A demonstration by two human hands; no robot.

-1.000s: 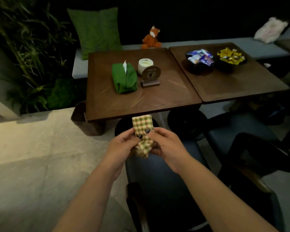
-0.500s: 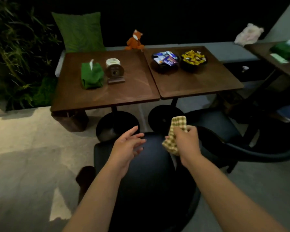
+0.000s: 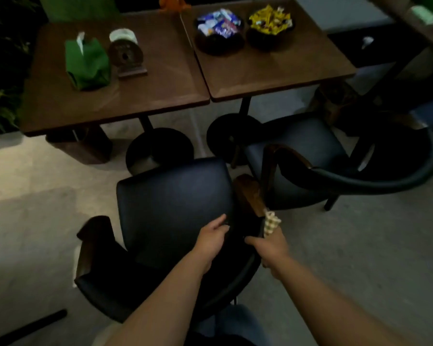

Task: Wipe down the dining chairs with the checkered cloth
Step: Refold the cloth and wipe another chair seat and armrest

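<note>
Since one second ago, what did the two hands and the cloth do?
The left hand let go of the checkered cloth and dropped to the near chair's seat. The right hand kept the cloth and carried it down to that chair's right armrest. The tabletop items stayed put.

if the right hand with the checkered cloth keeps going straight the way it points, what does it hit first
Most likely the near black chair's brown wooden armrest end: the right hand points up-frame with the yellow checkered cloth just short of it. Depth is unclear.
</note>
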